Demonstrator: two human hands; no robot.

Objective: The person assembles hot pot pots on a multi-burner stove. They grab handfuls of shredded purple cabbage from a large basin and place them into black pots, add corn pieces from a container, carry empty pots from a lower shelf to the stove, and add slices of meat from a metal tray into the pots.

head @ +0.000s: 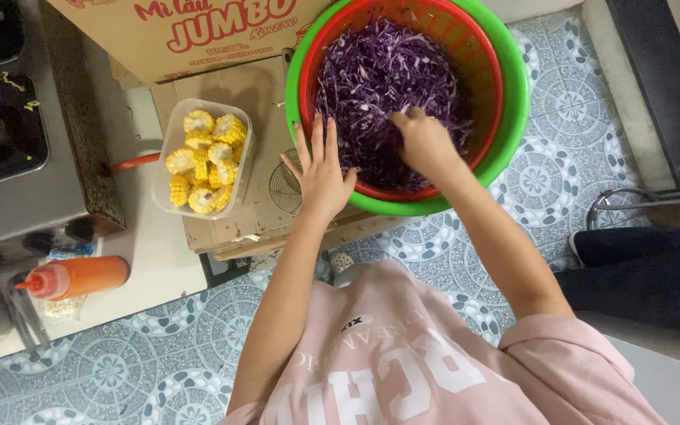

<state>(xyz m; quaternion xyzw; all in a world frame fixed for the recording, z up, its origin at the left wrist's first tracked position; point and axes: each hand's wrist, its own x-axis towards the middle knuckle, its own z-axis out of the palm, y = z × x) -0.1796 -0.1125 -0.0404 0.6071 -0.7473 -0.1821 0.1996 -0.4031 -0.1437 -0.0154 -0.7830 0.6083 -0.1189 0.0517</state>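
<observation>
A green basin [513, 118] is set on flattened cardboard [253, 102] on the tiled floor, with a red colander [482, 55] nested inside, seemingly for draining. Shredded purple cabbage [387, 71] is heaped in it. The left hand [322, 169] is spread flat on the rim, apparently steadying it; the right hand [425, 142] is curled into the shreds. Corn pieces [202, 157] are kept in a clear tub nearby.
</observation>
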